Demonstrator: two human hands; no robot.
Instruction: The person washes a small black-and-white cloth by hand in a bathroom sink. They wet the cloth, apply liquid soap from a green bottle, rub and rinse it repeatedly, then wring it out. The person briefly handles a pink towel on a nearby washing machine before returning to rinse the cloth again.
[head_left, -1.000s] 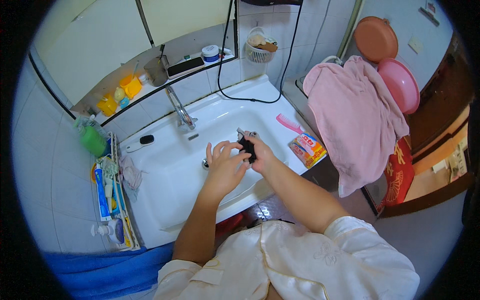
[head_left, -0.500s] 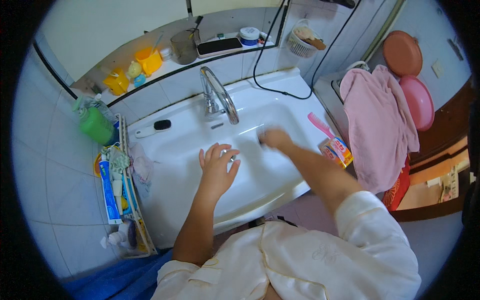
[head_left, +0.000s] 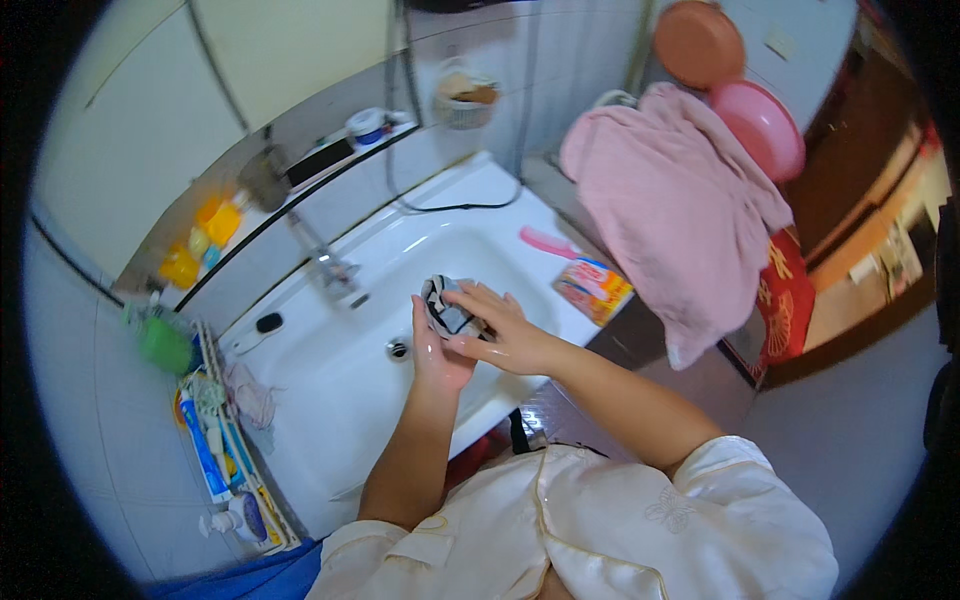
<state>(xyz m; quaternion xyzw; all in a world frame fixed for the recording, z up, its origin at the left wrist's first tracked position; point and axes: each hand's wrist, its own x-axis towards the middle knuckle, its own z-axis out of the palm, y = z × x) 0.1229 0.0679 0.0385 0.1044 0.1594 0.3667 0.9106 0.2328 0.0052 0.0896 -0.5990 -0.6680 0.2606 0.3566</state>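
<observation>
Both hands are together over the white washbasin (head_left: 340,440), with a crumpled grey, white and black cloth (head_left: 447,305) between them. My left hand (head_left: 440,365) cups the cloth from the left and below, its skin wet and shiny. Across the cloth from the right lies my right hand (head_left: 505,330), fingers pressing on it and hiding part of it. The drain (head_left: 398,350) shows just left of my left hand. Beyond it stands the chrome tap (head_left: 325,265), blurred.
A pink comb (head_left: 548,242) and an orange packet (head_left: 592,290) lie on the right rim. A hairbrush (head_left: 262,328) rests on the left rim, near a rack of toiletries (head_left: 250,440). Pink cloth (head_left: 670,210) drapes at the right. A black cable (head_left: 455,208) hangs behind.
The view has swung to the right. My right hand, blurred over the basin before, has come against my left hand. The cloth now shows between them; my left hand held nothing visible earlier.
</observation>
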